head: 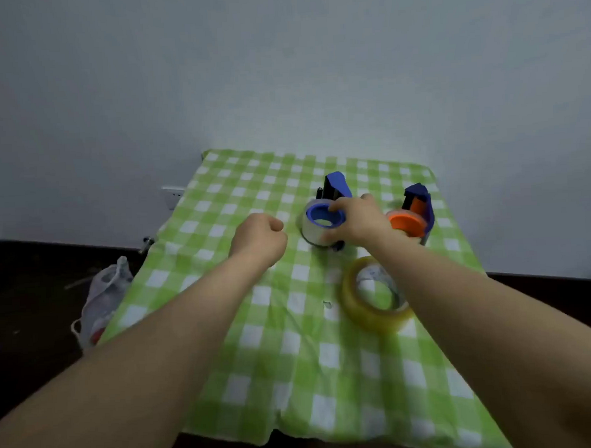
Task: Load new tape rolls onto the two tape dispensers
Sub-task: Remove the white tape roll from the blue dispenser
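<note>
- Here, the right hand point(354, 220) is gripping the clear tape roll point(311, 230), with the fingers curling over its top edge and the thumb pressing its near side.
- The clear tape roll is sitting around the blue hub of the blue-hub dispenser point(337, 184), which is standing on the far middle of the checked cloth point(260, 362); its dark blue upright part is rising just behind the roll.
- The left hand point(259, 237) is hovering just left of that roll, apart from it, curling into a loose fist with nothing showing in it.
- The orange-hub dispenser point(408, 223) is standing just right of the right hand, its orange hub facing up and its dark blue frame rising behind; the right wrist is covering its near left edge.
- The yellowish tape roll point(354, 301) is lying flat on the cloth nearer the person, in front of both dispensers, and the right forearm is crossing over its right side.
- Dark marks, possibly print, are showing on the pale inner core of the yellowish roll, but they are too blurred to read.
- The green-and-white cloth is covering a table that is reaching back to a pale wall point(279, 70).
- A white wall socket point(173, 196) is showing beside the cloth's far left edge.
- A crumpled plastic bag point(102, 295) is lying on the dark surface point(23, 289) left of the cloth.
</note>
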The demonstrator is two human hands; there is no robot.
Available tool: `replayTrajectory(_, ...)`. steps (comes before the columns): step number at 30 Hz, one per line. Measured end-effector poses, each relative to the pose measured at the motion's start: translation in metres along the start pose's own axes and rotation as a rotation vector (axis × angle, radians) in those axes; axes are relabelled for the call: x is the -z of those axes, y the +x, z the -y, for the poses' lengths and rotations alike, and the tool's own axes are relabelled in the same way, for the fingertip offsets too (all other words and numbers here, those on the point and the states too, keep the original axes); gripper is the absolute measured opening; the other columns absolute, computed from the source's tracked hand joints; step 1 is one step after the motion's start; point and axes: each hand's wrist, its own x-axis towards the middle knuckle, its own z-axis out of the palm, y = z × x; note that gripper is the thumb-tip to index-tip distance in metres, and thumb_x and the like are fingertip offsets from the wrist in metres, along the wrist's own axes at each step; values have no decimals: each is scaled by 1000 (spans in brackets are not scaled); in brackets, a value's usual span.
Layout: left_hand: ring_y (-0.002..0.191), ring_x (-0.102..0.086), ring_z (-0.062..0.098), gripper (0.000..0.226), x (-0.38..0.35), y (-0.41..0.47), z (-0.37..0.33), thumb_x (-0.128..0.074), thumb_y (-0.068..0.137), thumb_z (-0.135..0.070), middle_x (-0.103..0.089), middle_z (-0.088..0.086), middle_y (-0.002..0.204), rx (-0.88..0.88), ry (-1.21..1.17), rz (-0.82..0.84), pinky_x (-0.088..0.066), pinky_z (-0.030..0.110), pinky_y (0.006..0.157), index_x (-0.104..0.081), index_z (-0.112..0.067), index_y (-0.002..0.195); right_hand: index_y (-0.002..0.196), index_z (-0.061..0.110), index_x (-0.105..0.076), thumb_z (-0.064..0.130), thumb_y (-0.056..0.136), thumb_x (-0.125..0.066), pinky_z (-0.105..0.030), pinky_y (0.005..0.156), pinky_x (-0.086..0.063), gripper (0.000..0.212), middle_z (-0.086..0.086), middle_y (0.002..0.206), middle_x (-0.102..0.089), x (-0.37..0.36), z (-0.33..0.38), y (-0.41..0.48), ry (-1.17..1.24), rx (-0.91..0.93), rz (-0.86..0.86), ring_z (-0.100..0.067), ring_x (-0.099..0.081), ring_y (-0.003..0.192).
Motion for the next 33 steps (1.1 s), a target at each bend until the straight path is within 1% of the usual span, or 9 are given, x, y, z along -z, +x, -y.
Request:
replayTrajectory(3, 116, -57, 21, 36, -8, 12, 4, -54, 89, -14, -61, 3, 129, 11, -15, 14, -39, 23, 85, -60, -15, 124, 124, 22, -53, 37, 71, -76, -29, 77, -43, 59, -11, 125, -37, -11, -1, 12, -46, -48, 24, -22, -48, 82)
replayTrajectory(8, 112, -59, 21, 35, -18, 19, 8, -55, 89, -14, -63, 4, 126, 15, -66, 6, -45, 27, 87, -61, -16, 123, 101, 16, -67, 30, 77, -71, -32, 73, -46, 28, -11, 119, -44, -26, -7, 24, -47, -46, -65, -24, -52, 82)
replayTrajectory(15, 115, -58, 23, 34, -9, 8, 9, -55, 88, -12, -63, 4, 124, 47, -175, 30, -45, 30, 97, -62, -13, 122, 102, 15, -65, 32, 79, -70, -30, 69, -39, 29, -8, 113, -45, -26, -5, 10, 33, -19, -136, -25, -51, 82)
replayTrajectory(20, 79, -50, 23, 11, 18, -28, -4, -59, 84, -17, -53, 9, 80, 221, -664, 30, -47, 31, 73, -57, -13, 73, 81, 19, -67, 33, 69, -79, -23, 59, -40, 22, -5, 89, -60, -13, 14, -27, 349, 91, -169, -17, -56, 72)
replayTrajectory(22, 90, -52, 24, 25, 28, -49, -6, -62, 86, -31, -54, 11, 91, 284, -826, 131, -47, 30, 76, -58, -9, 97, 79, 14, -68, 29, 68, -80, -21, 58, -39, 22, 3, 69, -56, -8, 26, -54, 530, 119, -138, -10, -49, 62)
replayTrajectory(24, 120, -51, 30, 63, 35, -68, -3, -62, 84, -44, -50, 21, 128, 321, -908, 212, -45, 39, 99, -44, -11, 134, 77, 15, -66, 26, 67, -82, -26, 66, -44, 21, 8, 66, -53, -12, 34, -79, 685, 103, -116, -9, -49, 63)
replayTrajectory(26, 133, -41, 33, 73, 40, -89, 2, -61, 82, -49, -39, 23, 142, 345, -970, 251, -36, 48, 109, -36, -12, 141, 72, 17, -65, 22, 68, -81, -34, 74, -51, 18, 2, 72, -56, -19, 42, -105, 840, 87, -87, -14, -55, 70)
replayTrajectory(30, 96, -61, 26, 45, 45, -129, 18, -59, 82, -46, -64, 15, 104, 314, -1006, 364, -46, 40, 82, -62, -14, 114, 78, 12, -66, 14, 76, -74, -30, 71, -55, 9, -8, 79, -60, -38, 43, -155, 1058, 86, 39, -19, -60, 72)
replayTrajectory(33, 74, -62, 23, 28, 41, -157, 33, -62, 84, -32, -66, 12, 88, 326, -1098, 314, -49, 33, 68, -64, -11, 102, 75, 13, -66, 11, 79, -71, -23, 66, -54, 7, -7, 76, -64, -51, 40, -192, 1144, 115, 117, -15, -61, 70)
